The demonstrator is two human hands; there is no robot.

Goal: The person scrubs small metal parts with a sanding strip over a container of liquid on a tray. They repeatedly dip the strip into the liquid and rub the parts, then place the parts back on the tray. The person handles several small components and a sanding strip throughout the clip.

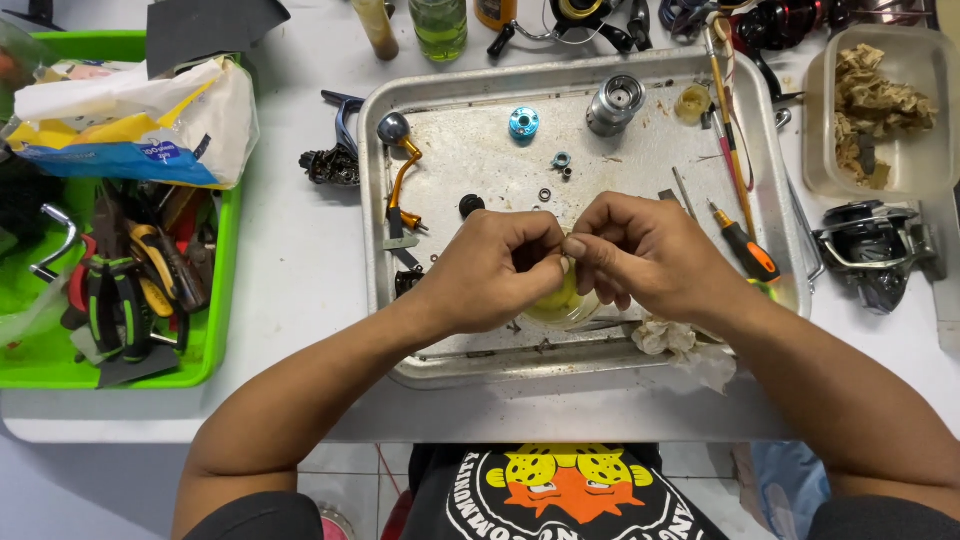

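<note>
My left hand (490, 270) and my right hand (645, 255) meet fingertip to fingertip over the front of a metal tray (380, 150). Between the fingertips they pinch something very small that I cannot make out. Just under them sits a small clear dish of yellowish liquid (560, 305), partly hidden by the fingers. Spread on the tray are a reel handle with an orange arm and a round knob (400, 165), a blue round part (523, 123), a grey metal spool (614, 104), small rings and washers (555, 165), and a crumpled tissue (665, 338) beside my right wrist.
An orange-handled screwdriver (745, 248) lies at the tray's right edge. A green bin (215, 345) with pliers and tools stands at the left, a plastic bag (130, 125) on it. A black fishing reel (875, 255) and a clear tub (885, 110) are at the right. Bottles line the back.
</note>
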